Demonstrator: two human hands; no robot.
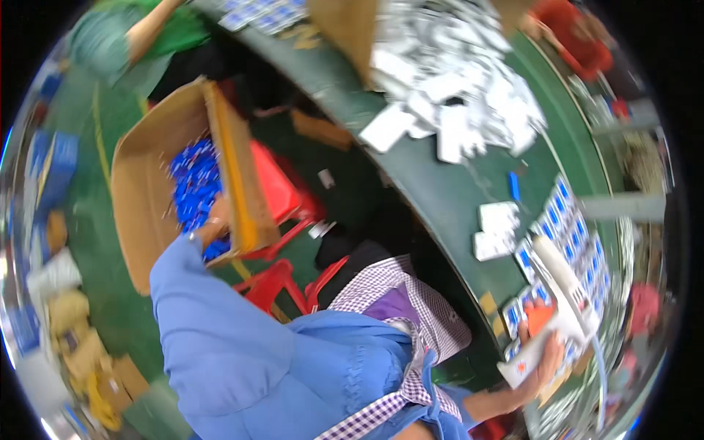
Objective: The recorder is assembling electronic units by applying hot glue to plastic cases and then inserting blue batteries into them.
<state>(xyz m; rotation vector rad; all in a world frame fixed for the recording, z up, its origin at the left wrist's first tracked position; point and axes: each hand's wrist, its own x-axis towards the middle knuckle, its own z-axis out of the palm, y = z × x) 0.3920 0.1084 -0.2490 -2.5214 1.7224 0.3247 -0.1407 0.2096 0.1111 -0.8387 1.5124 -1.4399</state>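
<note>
My left hand (215,221) reaches down into a large cardboard box (139,172) on the left, among a heap of small blue pieces (194,176). Its fingers are blurred and partly buried, so what they hold is hidden. Far to the right, my right hand (541,367) grips the near end of a white device (561,293) with a long arm, resembling a bag sealer. An orange thing (539,317) shows beside it, with fingertips close by. Sheets of blue-and-white packets (572,227) lie under and beyond the device.
A long green table (411,176) carries a big pile of white pouches (455,81) and a small white stack (497,229). Red plastic stools (275,290) stand between box and table. Co-workers are at the far left (110,44) and far right (572,37).
</note>
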